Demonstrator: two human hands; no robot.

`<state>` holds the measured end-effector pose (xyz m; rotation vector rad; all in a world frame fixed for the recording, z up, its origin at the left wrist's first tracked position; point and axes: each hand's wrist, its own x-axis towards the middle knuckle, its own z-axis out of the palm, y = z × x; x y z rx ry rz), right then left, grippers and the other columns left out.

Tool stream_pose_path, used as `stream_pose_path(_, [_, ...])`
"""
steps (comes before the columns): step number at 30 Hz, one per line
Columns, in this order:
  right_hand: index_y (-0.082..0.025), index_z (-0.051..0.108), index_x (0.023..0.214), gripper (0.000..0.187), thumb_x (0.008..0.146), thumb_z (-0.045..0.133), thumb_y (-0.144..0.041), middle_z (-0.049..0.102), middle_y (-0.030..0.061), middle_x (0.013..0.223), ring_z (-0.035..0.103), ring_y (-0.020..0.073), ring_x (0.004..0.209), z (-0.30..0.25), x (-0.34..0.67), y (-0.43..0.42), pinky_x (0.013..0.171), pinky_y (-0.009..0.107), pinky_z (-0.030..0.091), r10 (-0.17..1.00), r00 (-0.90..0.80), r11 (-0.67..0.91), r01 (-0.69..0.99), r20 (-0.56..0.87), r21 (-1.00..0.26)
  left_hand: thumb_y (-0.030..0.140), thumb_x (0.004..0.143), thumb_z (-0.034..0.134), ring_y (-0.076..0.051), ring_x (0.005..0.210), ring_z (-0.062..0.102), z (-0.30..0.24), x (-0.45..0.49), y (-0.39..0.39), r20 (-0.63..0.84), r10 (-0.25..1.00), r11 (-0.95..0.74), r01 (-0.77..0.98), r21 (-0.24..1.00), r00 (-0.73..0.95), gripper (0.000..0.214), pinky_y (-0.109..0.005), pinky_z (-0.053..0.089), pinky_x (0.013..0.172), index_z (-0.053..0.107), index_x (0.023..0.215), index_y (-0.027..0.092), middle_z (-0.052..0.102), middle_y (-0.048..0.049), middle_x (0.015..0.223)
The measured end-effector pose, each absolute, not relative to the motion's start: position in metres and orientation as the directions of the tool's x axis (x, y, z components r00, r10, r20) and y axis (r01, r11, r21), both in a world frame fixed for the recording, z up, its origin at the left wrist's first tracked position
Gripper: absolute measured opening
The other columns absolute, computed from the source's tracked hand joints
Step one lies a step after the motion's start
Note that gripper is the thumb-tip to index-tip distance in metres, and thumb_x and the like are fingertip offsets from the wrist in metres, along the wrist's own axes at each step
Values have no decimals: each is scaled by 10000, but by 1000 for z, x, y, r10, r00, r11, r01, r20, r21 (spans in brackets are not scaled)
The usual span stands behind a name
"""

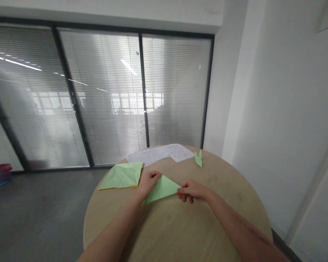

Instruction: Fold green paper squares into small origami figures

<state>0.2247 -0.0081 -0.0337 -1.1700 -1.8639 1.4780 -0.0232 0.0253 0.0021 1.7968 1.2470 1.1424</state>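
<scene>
Our arms [112, 233] enter at bottom; at lower centre, left hand [147, 183] and right hand [192, 190] hold the paper [164, 187] by opposite sides, probably to steady it.

1 pale green paper triangle [164, 190], handheld

Soft light from the blinds [123, 134] beyond the worktop [180, 229], glare streaks [128, 66] above it, dim floor [60, 214] to its left
</scene>
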Motion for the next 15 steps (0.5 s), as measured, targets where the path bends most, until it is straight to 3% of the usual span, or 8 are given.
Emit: stream_pose_path(15, [-119,668,844,380,788,622,-492,677,59,710,586,87,525,-37,225,-7,376,145,353,869,-472,27,346,-150,-938,413,745,589,-207,641,572,8,-27,22,274,958,-285,424,860,87,273,-288,399,611,707,694,172,651,-14,647])
